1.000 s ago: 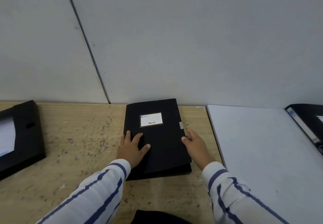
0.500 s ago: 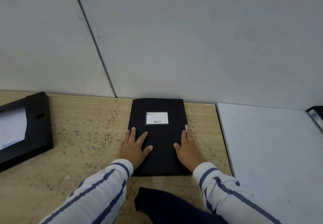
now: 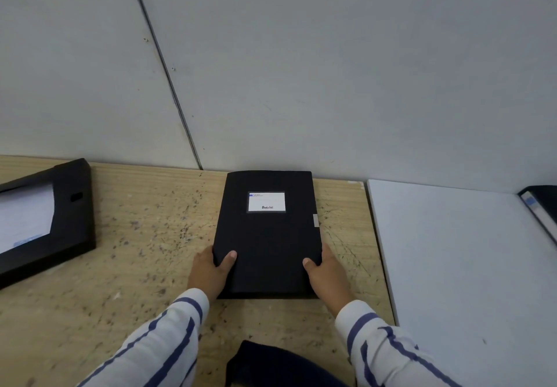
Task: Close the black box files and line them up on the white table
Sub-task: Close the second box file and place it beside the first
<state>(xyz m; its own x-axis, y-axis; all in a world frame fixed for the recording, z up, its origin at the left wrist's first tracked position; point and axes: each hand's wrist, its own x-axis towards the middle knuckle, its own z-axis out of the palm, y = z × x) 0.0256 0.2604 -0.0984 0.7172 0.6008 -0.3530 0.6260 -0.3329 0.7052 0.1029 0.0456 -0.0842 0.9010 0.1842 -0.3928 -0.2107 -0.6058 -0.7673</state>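
Box file (image 3: 266, 235) sits shut at centre frame on the wooden table (image 3: 135, 251), label up, far edge against the wall. Left hand (image 3: 209, 272) clamps its left edge, right hand (image 3: 327, 273) the right edge, thumbs on top, fingers tucked under: a two-sided grip that looks set for a lift. White table (image 3: 452, 266) waits at right, another file (image 3: 539, 205) already lying on its far corner. At left frame, an open file (image 3: 45, 220) needs closing.

box file (image 3: 266, 245): black, white label
wooden table (image 3: 126, 266): tan, dark speckles
white table (image 3: 458, 266): plain white
sleeves (image 3: 168, 341): white, blue stripes
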